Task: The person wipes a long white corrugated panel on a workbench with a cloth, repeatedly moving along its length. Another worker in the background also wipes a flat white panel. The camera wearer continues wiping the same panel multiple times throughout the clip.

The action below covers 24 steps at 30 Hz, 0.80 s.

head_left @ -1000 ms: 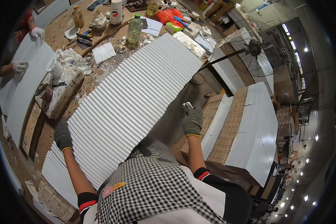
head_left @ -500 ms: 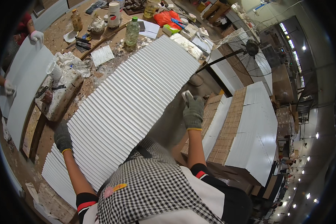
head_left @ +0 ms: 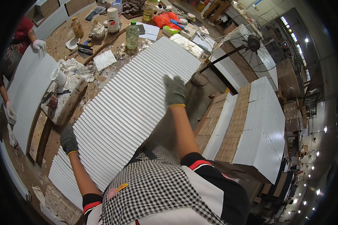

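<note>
A wide row of white slats (head_left: 131, 101), packed side by side, lies slantwise in front of me on the worktable. At the row's left edge, my left hand (head_left: 68, 140), in a dark grey knit glove, is closed against the slat ends. My right hand (head_left: 175, 91), gloved alike, is over the slats near their right edge, its fingers bent down toward them. The small pale block seen in it a moment ago is now hidden beneath the glove. A lower layer of white slats (head_left: 65, 172) shows by my left forearm.
A green-capped bottle (head_left: 132, 37), a white canister (head_left: 113, 20) and a red bag (head_left: 166, 19) stand beyond the slats. A stained block (head_left: 69, 95) lies left. Right are a fan (head_left: 251, 45) and stacked white boards (head_left: 257, 127). A co-worker's gloved hand (head_left: 39, 45) rests on a panel.
My right hand has moved left and up, from beside the slats' right edge to over them. My left hand stays at the left edge. The co-worker's lower hand has moved down.
</note>
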{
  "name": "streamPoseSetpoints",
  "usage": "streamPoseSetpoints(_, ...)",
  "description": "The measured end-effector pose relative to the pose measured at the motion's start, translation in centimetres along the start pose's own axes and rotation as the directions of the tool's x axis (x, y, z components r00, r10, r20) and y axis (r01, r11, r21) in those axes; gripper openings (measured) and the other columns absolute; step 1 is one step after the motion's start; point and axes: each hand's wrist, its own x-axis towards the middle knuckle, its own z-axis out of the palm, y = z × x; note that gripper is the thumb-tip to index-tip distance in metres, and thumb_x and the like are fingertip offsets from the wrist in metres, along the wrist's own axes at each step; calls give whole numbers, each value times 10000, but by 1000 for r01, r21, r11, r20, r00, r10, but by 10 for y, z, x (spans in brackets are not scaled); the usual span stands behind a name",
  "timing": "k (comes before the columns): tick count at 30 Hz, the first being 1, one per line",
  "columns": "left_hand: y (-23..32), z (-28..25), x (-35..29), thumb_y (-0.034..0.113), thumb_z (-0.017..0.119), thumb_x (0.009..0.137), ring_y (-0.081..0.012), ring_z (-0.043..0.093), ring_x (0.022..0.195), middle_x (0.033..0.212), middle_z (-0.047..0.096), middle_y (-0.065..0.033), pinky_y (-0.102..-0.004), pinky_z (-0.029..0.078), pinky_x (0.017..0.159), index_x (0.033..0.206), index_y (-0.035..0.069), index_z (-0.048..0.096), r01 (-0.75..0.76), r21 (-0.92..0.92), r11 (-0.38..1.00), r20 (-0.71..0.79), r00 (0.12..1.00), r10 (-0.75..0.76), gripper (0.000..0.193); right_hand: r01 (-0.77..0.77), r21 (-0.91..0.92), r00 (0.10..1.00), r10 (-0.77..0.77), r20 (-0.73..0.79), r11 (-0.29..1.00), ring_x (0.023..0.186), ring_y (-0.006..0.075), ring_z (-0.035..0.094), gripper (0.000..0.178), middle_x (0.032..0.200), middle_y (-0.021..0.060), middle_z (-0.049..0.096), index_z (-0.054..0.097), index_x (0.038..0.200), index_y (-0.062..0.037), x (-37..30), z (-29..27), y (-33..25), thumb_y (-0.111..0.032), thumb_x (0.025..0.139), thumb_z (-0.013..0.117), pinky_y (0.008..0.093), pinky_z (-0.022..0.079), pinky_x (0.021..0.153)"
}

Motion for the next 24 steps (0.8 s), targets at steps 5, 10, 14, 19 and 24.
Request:
streamPoseSetpoints(5,6,-2,-6,339,497,1139,-389,709,1214,1363,741,-195,-474,547,1060,1365,57,743,-1,-28,1000,-36,999,0,437,-686,-191,691,711,130,702,936,434,709,349,1025,235,724,775,1131,-54,-31,-82,40,-380,1009,742,479,586,866)
streamPoseSetpoints(10,4,-2,-4,378,490,1142,-406,701,1207,1315,755,-211,-482,545,1052,1300,37,759,-135,31,990,-100,985,138,462,-155,-207,964,193,181,966,1029,421,716,319,1125,205,732,770,1224,-130,-17,-75,9,-360,1014,699,489,591,935)
streamPoseSetpoints(14,4,-3,-2,389,494,1138,-414,707,1182,1305,752,-227,-497,550,1034,1274,28,762,-82,11,997,-36,996,82,470,-137,-295,950,210,233,946,1037,390,726,365,1092,171,751,763,1135,-61,-16,-59,28,-395,986,749,464,601,952)
streamPoseSetpoints(19,7,-5,-8,376,508,1126,-422,714,1158,1281,761,-224,-500,561,1022,1212,9,782,-102,10,995,-113,988,103,466,-240,-46,933,243,264,970,1026,375,726,419,1082,198,749,749,1139,-10,-12,-55,44,-404,998,741,490,584,959)
streamPoseSetpoints(24,11,-11,-9,300,503,1131,-392,708,1217,1346,746,-205,-473,549,1077,1295,29,766,-88,43,995,-45,995,90,411,-68,-183,920,132,369,981,1141,409,677,359,1197,205,694,775,1293,-237,-15,-73,11,-173,941,749,512,566,992)
